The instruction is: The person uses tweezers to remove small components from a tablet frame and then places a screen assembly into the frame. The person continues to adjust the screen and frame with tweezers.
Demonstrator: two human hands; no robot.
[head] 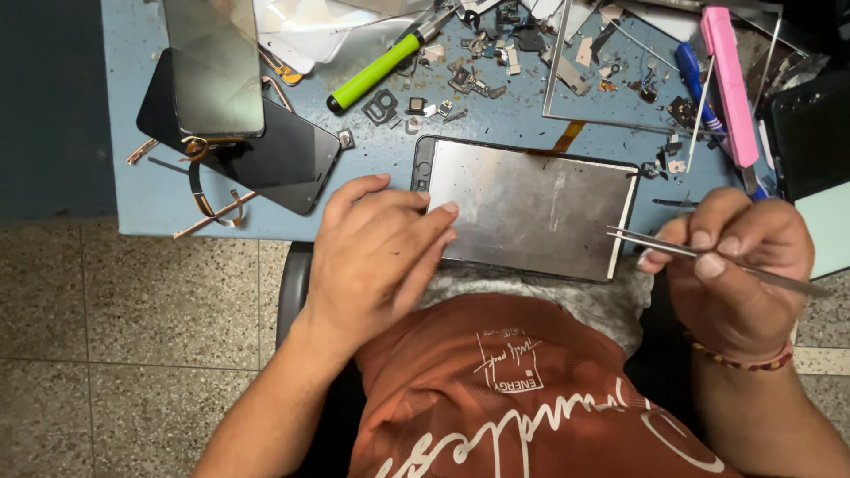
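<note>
A flat phone screen panel with a bare grey metal back (531,208) is laid face down at the blue counter's (133,133) near edge. It is steadied by the left hand (372,257), whose fingers (434,212) are spread flat on its corner, gripping nothing. Thin steel tweezers (655,243) are pinched in the right hand (739,265), tips aimed at the panel's right edge.

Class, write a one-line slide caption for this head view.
Left hand steadies a phone screen panel while right hand holds tweezers.

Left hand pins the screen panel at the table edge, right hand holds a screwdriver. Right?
Not quite: per the head view, the right hand holds tweezers, not a screwdriver. The left hand does pin the screen panel at the table edge.
</note>
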